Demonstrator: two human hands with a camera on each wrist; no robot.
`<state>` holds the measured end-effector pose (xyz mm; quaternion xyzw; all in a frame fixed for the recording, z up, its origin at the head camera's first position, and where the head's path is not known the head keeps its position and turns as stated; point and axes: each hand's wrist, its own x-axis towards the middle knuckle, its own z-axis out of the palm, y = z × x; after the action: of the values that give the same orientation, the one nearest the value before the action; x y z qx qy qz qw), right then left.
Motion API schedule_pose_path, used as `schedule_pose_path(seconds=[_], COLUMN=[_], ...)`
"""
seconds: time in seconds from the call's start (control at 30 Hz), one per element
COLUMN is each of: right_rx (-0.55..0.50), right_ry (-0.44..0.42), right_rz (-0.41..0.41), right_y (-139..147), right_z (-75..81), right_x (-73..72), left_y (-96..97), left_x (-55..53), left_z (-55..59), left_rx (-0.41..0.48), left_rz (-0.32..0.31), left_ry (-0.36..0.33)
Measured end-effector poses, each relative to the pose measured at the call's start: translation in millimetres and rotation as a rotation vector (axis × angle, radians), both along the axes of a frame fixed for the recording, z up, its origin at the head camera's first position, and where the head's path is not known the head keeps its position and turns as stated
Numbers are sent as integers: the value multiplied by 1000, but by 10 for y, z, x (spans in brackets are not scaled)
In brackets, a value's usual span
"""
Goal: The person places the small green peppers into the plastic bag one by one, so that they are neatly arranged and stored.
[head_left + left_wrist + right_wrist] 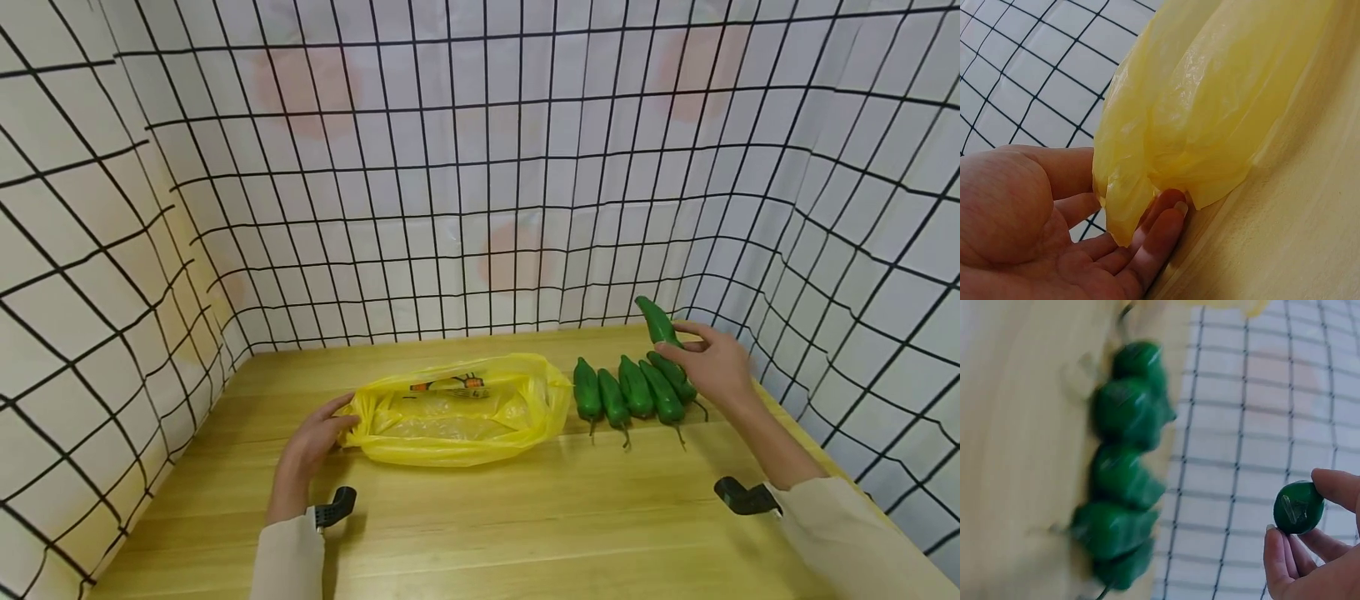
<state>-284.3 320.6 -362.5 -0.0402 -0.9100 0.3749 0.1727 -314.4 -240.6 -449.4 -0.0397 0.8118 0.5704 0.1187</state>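
Observation:
A yellow plastic bag point(461, 455) lies on the table with its wide mouth spread and its wrinkled inside showing. My left hand point(315, 437) holds the bag's left end; in the left wrist view, the fingers curl about a gathered corner of the yellow plastic point(1125, 206). At the right, my right hand point(716, 367) pinches a green chili pepper point(657, 321) between thumb and fingers, raised over the other peppers. In the right wrist view, the held pepper point(1298, 507) appears end-on. Several more green peppers point(635, 390) lie side by side right of the bag, stems toward me.
The wooden table point(510, 533) is bordered at the back and sides by white walls with a black wire grid point(480, 175). A small black device point(337, 506) sits at the left wrist and another point(744, 497) at the right wrist.

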Motion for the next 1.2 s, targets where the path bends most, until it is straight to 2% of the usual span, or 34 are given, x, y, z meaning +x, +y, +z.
schedule_pose_path(seconds=[0.23, 0.5, 0.93, 1.2], right_rx=[-174, -264, -313, -381], right_ry=[0, -37, -93, -168], right_rz=[115, 258, 410, 435], right_y=[-447, -1010, -1920, -2400], right_z=[241, 301, 197, -15], right_x=[28, 3, -43, -143], left_y=[-16, -49, -3, -21], left_x=[-8, 1, -24, -18], left_z=[-15, -52, 6, -14], left_rx=[15, 2, -2, -10], left_rz=[-3, 6, 15, 8], left_ry=[-13, -20, -15, -1])
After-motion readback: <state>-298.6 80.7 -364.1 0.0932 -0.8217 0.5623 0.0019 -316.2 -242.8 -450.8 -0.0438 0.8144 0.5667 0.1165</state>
